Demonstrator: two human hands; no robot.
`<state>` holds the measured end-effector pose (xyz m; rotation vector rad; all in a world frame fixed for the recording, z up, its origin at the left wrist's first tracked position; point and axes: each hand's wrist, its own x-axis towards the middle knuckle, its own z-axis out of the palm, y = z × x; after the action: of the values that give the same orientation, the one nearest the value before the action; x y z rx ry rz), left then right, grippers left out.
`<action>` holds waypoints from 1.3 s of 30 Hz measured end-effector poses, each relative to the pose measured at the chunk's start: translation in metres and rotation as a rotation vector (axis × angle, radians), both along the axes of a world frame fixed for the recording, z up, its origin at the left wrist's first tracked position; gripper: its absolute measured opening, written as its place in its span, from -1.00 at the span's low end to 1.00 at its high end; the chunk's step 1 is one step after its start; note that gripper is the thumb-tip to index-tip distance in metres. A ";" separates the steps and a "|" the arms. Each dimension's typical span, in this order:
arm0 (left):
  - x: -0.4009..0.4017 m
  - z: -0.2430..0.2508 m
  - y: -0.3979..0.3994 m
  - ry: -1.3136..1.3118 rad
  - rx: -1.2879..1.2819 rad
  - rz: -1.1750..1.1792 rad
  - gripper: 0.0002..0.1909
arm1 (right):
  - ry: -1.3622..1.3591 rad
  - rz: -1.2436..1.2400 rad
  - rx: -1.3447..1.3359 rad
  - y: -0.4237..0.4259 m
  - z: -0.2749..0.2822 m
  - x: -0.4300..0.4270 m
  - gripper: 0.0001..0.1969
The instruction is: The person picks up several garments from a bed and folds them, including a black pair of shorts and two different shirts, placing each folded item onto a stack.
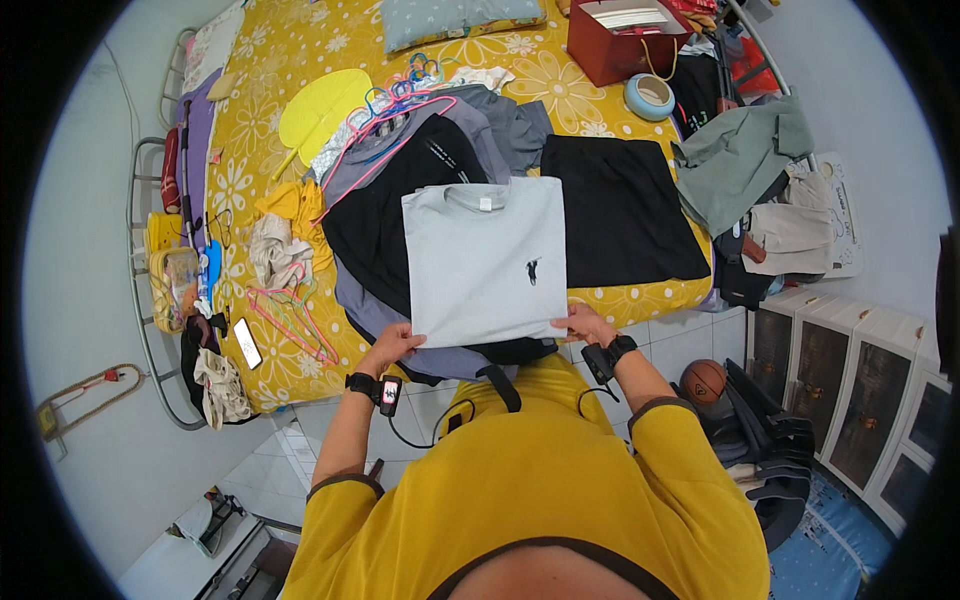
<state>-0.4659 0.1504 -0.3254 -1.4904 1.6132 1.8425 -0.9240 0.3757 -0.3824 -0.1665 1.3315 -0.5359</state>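
Note:
A light grey T-shirt point(480, 255), folded to a near rectangle with its collar at the far edge, lies face up before me. It bears a small dark emblem on its right side. My left hand point(395, 346) pinches the near left corner, and my right hand point(586, 325) grips the near right corner. Beneath the shirt is a pile of clothes, with a black garment point(367, 232) bearing small print and a grey-purple garment point(360, 292). A folded black garment point(622, 214) lies flat to the right, partly touched by the shirt's edge.
Pink and blue hangers point(405, 101) rest on the pile, near a yellow leaf-shaped fan point(324, 112). More hangers point(296, 322) and a phone point(247, 343) lie left on the yellow flowered bedsheet point(247, 120). A red paper bag point(600, 45) and blue round container point(649, 97) stand back right.

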 end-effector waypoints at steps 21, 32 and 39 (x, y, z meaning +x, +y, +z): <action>-0.100 -0.040 -0.079 -0.082 -0.135 0.361 -0.46 | 0.055 -0.586 -0.219 -0.078 -0.014 0.021 -0.40; -0.081 -0.042 -0.069 0.265 0.117 0.693 -0.65 | -0.146 -0.621 -0.051 -0.132 0.034 0.006 -0.54; -0.084 0.109 -0.053 0.461 0.237 0.523 -0.62 | -0.060 -0.536 -0.357 -0.063 0.145 -0.049 -0.58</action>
<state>-0.5504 0.0977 -0.2160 -1.5586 1.1615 2.7211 -0.9733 0.3126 -0.2374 -0.0815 1.2098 -1.2245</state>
